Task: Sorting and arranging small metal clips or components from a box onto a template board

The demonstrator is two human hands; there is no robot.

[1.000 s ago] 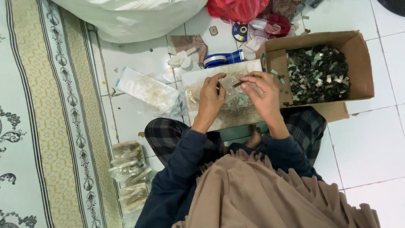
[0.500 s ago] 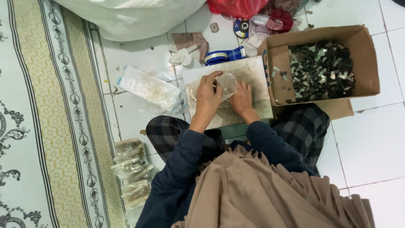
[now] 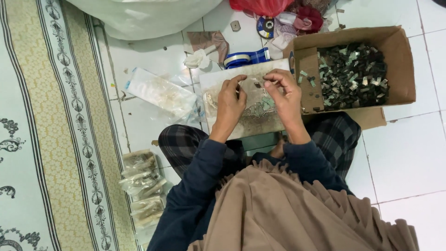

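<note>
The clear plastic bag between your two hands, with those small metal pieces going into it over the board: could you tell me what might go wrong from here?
1. The left hand and right hand hold the clear plastic bag over a small board; dropped pieces could roll onto the tiled floor.
2. The cardboard box of small metal pieces sits right beside the right forearm; a nudge might spill it.
3. The filled bags lie beside the knee and could get knocked.

A patterned rug (image 3: 55,125) covers the floor from 7 to 11 o'clock. At 12 o'clock lies a big white sack (image 3: 144,14), with a red bag (image 3: 262,5) just right of it. A blue tape dispenser (image 3: 246,59) sits near centre. Filled clear packets (image 3: 141,183) are stacked at 8 o'clock on white floor tiles (image 3: 404,153).
</note>
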